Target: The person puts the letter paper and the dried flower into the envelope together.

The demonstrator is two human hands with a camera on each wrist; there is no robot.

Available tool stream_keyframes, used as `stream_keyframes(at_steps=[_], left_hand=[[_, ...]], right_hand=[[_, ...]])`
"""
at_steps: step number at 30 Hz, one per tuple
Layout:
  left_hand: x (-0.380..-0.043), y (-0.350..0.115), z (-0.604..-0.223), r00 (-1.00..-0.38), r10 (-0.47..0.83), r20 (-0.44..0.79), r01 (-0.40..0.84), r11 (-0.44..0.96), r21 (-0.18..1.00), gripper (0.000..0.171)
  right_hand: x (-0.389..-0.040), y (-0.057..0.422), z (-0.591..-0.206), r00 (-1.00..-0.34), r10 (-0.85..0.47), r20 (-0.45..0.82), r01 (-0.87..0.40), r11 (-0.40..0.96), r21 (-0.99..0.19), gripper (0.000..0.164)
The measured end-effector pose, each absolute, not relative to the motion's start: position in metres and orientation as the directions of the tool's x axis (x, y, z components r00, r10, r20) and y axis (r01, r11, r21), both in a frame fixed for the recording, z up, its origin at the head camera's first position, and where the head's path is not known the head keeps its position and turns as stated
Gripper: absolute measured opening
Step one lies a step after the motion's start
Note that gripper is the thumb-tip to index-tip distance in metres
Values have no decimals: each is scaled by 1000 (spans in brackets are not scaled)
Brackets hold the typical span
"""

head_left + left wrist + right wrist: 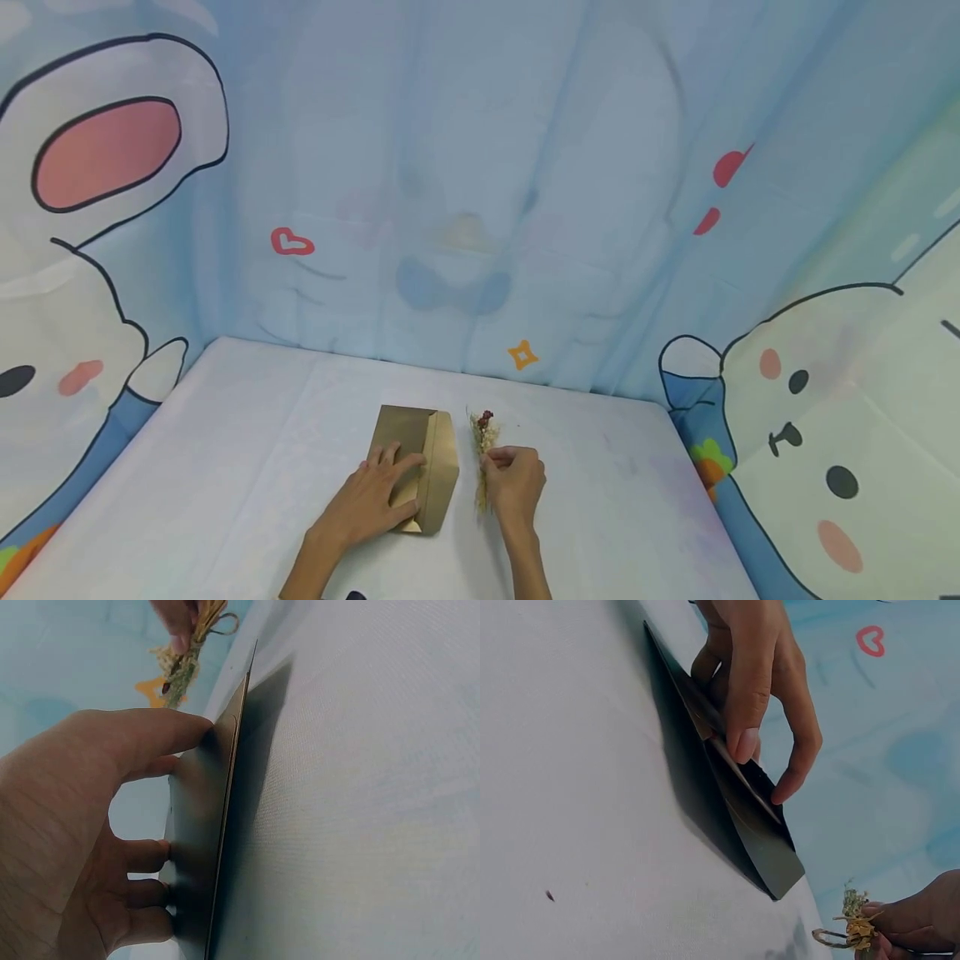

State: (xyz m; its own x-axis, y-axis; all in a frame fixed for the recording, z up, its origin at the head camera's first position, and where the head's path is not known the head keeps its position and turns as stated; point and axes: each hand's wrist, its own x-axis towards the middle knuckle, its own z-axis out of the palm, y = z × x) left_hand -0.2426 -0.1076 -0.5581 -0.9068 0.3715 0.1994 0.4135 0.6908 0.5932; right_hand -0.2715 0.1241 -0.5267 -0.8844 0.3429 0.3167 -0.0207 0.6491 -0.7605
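Note:
A gold paper envelope (pixel 441 479) lies on the white-covered table with its pointed flap folded out toward the right. Spread over it, my left hand (pixel 365 504) presses its fingertips and thumb on the paper; in the left wrist view the fingers are nearly straight. In the right wrist view the envelope's mouth (pixel 742 817) gapes a little beside the thumb. Just right of the envelope, my right hand (pixel 516 487) pinches a small bunch of dried flowers (pixel 482 433), dark red and cream at the top. A loop of twine (pixel 226 624) ties its stems.
A dark object (pixel 356 596) shows at the bottom edge of the head view. Behind the table (pixel 622 483) hangs a light blue curtain (pixel 465 167) printed with cartoon animals. A small dark speck (pixel 550 895) lies on the cloth in the right wrist view.

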Motion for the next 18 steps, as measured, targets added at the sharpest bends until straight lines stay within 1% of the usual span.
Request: stream_keyframes(at_steps=[6,10,18], left_hand=[[-243,-108,-560,-905,372,204,417,686,596,60],[-244,-109,-561,-903,374,214,424,682,596,59],[-245,-108,-561,-907,368,203,414,692,592,58]], right_hand=[[-273,119,-530,-895,339,288,0,648,-762,7],[-273,115,-534,-900,323,293,-20,641,-768,8],[-273,102,-541,-906,314,284,-19,641,-767,9]])
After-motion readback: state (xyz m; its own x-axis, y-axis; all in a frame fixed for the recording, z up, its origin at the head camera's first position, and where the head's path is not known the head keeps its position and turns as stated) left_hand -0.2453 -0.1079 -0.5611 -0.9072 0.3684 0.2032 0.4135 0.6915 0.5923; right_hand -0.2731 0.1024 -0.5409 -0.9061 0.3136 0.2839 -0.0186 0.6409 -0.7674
